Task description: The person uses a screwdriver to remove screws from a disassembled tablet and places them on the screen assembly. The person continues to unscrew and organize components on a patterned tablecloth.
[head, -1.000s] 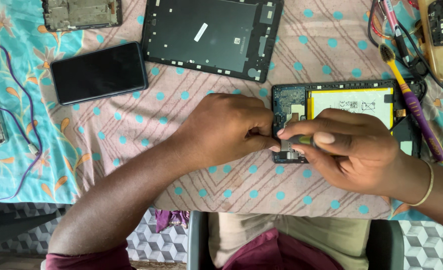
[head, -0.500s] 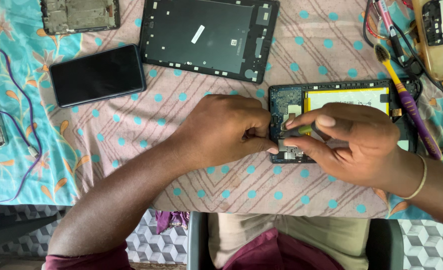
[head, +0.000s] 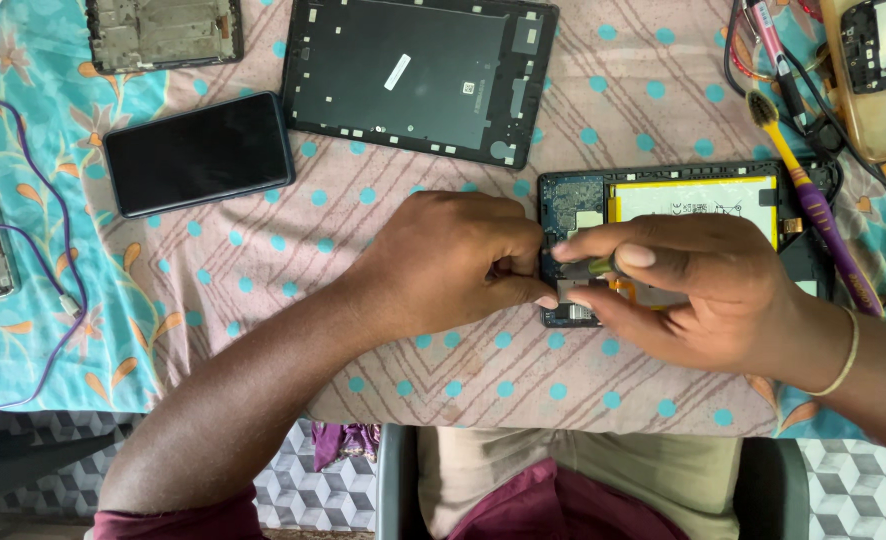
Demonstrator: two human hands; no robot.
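Note:
An opened tablet (head: 663, 195) lies on the patterned cloth, its blue circuit board and white battery exposed. My left hand (head: 443, 260) rests with curled fingers against the tablet's left edge, fingertips pinched at the circuit board. My right hand (head: 693, 290) lies over the tablet's lower half and grips a small tool with a dark, greenish handle (head: 593, 267) between thumb and fingers, its tip pointing left toward the board. Whatever my left fingertips pinch is hidden.
A dark tablet back cover (head: 418, 75) lies at the top middle, a black phone (head: 198, 150) to its left, another bare frame (head: 163, 30) above. A purple cable (head: 58, 250) runs at the left. A yellow-purple toothbrush (head: 813, 185), cables and a tray (head: 878, 70) sit right.
My right hand has shifted slightly, its fingers now stretched further left over the circuit board with the tool. The left hand stays pressed at the tablet's edge.

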